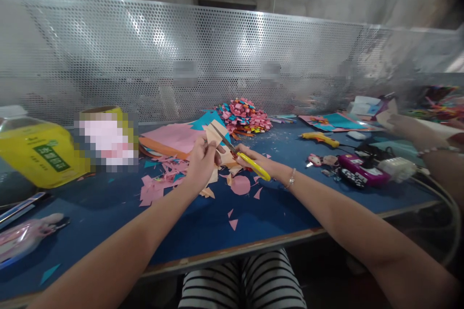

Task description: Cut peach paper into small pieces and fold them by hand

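My left hand pinches a piece of pale orange paper above the middle of the table. In my right hand is a pair of scissors with yellow handles, its blades lying at the paper. Whether the blades are apart is hard to see. Pink paper scraps lie left of my hands, and a round pink paper piece lies just below them. Behind the hands are sheets of pink paper and blue paper, partly covered by the held piece.
A heap of small folded paper pieces rests against the perforated metal screen. To the right are a yellow glue gun and a purple power strip with cables. A large bottle stands left. Another person's arm reaches in at right.
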### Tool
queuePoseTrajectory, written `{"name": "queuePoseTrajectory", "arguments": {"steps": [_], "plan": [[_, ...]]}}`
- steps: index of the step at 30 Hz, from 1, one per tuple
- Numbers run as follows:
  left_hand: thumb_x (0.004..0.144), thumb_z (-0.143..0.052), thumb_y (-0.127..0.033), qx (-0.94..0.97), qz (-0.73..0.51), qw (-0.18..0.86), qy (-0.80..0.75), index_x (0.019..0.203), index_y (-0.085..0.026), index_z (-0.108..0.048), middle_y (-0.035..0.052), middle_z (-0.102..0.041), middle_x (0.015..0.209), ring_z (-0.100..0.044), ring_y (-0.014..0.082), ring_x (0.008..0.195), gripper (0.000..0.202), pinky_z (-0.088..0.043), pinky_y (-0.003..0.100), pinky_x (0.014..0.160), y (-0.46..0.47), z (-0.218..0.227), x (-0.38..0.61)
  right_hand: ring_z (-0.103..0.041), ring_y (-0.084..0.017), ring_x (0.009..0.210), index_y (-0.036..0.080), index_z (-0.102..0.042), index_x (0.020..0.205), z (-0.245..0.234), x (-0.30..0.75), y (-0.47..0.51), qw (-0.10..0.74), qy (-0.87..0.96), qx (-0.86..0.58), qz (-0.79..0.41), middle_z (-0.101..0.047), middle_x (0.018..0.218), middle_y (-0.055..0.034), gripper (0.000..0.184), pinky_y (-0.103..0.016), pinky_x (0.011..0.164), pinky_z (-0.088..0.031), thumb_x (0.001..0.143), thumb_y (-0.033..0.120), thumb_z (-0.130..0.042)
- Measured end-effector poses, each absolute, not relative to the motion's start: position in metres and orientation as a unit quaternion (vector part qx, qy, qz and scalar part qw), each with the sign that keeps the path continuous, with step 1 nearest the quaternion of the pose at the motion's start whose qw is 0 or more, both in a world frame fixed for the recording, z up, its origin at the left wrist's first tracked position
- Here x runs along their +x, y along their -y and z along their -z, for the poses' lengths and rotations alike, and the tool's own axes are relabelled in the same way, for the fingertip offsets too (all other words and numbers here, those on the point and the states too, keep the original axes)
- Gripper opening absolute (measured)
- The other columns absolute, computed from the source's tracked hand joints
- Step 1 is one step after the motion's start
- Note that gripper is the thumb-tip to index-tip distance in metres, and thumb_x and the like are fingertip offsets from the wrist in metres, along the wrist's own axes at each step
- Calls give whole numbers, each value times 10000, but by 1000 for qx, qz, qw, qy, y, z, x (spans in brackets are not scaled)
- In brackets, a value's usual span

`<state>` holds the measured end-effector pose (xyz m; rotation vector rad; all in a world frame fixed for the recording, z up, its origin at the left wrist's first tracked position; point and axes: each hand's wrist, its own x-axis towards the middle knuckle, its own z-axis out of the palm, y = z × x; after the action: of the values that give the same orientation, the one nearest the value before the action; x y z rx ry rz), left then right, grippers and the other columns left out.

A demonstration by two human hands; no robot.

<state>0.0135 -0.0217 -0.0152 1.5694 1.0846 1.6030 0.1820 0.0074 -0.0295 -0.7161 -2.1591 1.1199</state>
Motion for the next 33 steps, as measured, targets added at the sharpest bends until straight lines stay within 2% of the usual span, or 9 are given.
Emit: {"name": "queuePoseTrajectory", "arguments": {"steps": [16,26,33], "plan": [[790,-463,-292,595,-611,316,-416,811,-193,-448,-34,-558,629,-462,67,392,102,-383,215,408,22,14,13,-362,-99,671,205,-359,790,27,180,-5,300,808,-258,-435,-354,756,21,282,-231,632,-382,772,451,-496],[816,-416,-261,606,-600,302,-426,787,-185,-411,-35,-551,610,-452,60,382,81,-378,201,393,23,12,14,-339,-102,671,197,-338,813,33,182,-10,298,813,-241,-439,-340,773,11,368,-251,617,-368,780,544,-457],[822,-403,-225,606,-598,299,-430,799,-181,-414,-32,-544,613,-450,52,383,51,-383,186,391,24,11,15,-337,-105,672,199,-344,807,36,181,-13,299,817,-240,-431,-349,761,14,358,-255,615,-358,783,535,-462]]}}
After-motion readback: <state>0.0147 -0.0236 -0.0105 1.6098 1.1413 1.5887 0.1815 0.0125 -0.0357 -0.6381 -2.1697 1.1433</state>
